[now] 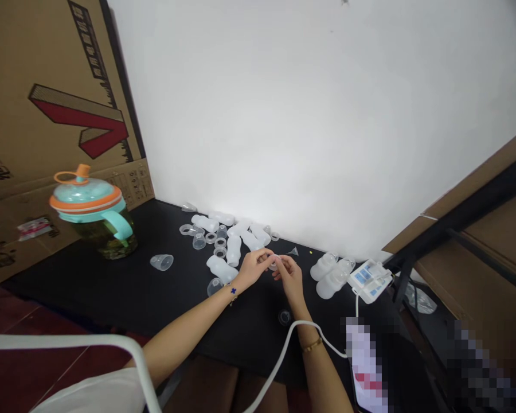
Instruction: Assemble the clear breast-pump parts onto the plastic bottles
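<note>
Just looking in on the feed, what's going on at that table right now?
The person's left hand and right hand are both holding a small clear plastic piece above a black table top. Translucent plastic bottles and other clear parts lie scattered towards the wall. A white electronic unit sits to the right, with its cable crossing the table.

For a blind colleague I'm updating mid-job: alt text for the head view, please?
The left hand and right hand pinch a small clear plastic part above a black table, among translucent bottle parts; a teal-and-orange lidded jug stands left.
</note>
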Tool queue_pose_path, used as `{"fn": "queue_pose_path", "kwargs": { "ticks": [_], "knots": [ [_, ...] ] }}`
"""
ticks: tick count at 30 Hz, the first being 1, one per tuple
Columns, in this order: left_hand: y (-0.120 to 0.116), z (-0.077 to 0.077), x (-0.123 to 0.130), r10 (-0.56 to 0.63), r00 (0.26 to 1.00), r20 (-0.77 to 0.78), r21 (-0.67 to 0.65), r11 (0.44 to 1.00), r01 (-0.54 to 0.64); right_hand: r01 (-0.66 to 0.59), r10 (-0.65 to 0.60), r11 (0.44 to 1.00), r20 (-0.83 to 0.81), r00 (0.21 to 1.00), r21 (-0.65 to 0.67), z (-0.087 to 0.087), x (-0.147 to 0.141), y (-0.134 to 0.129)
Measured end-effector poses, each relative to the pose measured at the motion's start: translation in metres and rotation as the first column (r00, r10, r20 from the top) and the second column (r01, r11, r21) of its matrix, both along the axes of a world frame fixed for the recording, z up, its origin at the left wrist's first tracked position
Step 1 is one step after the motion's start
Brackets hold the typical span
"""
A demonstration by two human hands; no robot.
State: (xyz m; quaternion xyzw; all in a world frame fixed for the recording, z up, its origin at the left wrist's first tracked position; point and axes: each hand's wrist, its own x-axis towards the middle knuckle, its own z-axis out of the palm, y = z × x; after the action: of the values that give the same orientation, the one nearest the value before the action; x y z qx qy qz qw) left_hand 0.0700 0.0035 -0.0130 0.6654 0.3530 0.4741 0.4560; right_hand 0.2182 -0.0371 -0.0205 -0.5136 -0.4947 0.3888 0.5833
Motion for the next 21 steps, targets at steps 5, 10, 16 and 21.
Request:
{"fn": "queue_pose_path", "kwargs": {
  "ticks": [5, 10, 16, 21],
  "knots": [
    [0.0004, -0.0006, 0.0001, -0.014, 1.0, 0.011, -0.016, 1.0, 0.014, 0.002, -0.002, 1.0, 0.004, 1.0, 0.004, 0.0016, -0.0002, 0.0001],
    [-0.0001, -0.0018, 0.0004, -0.022, 1.0, 0.009, -0.002, 1.0, 0.022, 0.001, -0.001, 1.0, 0.017, 1.0, -0.001, 0.0042, -0.0009, -0.001],
    [0.0, -0.0051, 0.001, -0.033, 0.999, 0.007, 0.004, 0.999, 0.033, 0.013, -0.013, 1.0, 0.041, 0.999, 0.001, 0.0046, -0.0017, -0.0017],
    [-0.0007, -0.0058, 0.001, -0.019, 0.999, -0.028, 0.019, 1.0, 0.019, 0.028, -0.029, 1.0, 0.076, 0.997, 0.007, 0.0052, -0.0021, -0.0022]
  ]
}}
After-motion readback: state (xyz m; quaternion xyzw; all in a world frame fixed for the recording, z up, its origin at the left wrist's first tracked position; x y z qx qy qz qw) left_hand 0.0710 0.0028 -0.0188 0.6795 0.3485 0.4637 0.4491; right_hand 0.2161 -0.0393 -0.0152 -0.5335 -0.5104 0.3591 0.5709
